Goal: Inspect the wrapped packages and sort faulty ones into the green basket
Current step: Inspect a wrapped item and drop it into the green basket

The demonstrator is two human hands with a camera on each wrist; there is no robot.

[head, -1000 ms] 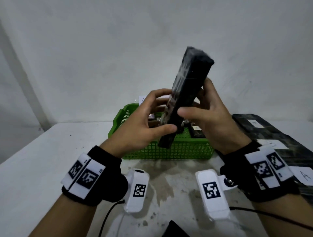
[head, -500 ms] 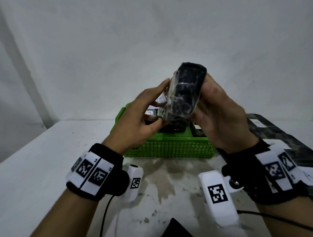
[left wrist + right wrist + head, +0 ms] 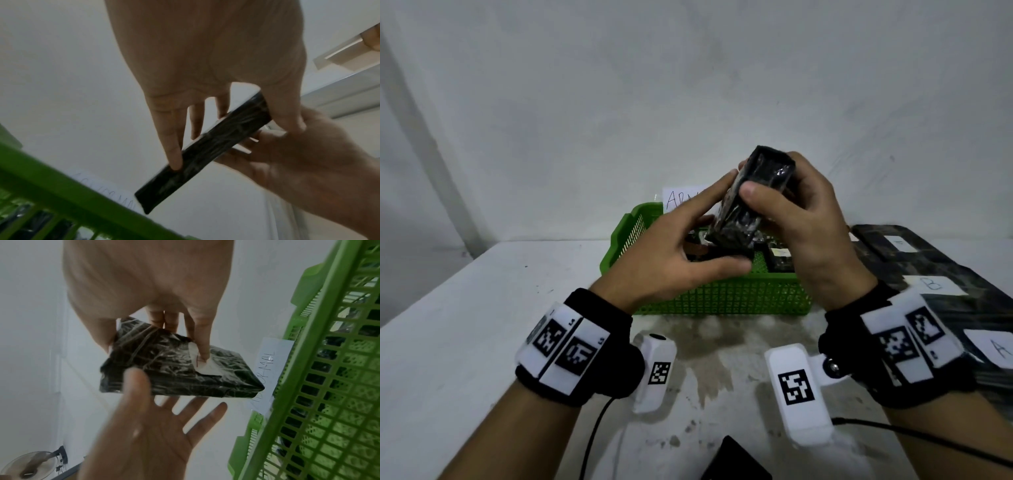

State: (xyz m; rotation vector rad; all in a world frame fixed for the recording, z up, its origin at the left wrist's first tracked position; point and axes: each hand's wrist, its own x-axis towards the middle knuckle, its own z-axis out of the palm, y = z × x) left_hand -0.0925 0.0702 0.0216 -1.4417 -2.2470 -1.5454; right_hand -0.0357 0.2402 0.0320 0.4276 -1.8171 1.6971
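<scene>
A black package (image 3: 753,202) in clear wrap hangs over the green basket (image 3: 722,298), tilted with one end towards me. My right hand (image 3: 777,202) grips it, thumb on the near face and fingers behind. In the right wrist view those fingers press on a white label on the package (image 3: 174,369). My left hand (image 3: 698,236) lies open against its left side with straight fingers. In the left wrist view one fingertip touches the package's (image 3: 205,154) narrow edge. The basket (image 3: 329,353) holds several dark wrapped packages.
A white paper sign (image 3: 681,198) with handwriting stands at the basket's far rim. Dark wrapped packages with white labels (image 3: 928,270) lie on the table to the right. A black object (image 3: 736,459) sits at the near edge. The white wall is close behind.
The package stood nearly upright a second ago; it has been tipped end-on towards me and lowered a little. My left hand went from pinching its lower part to lying flat along its side.
</scene>
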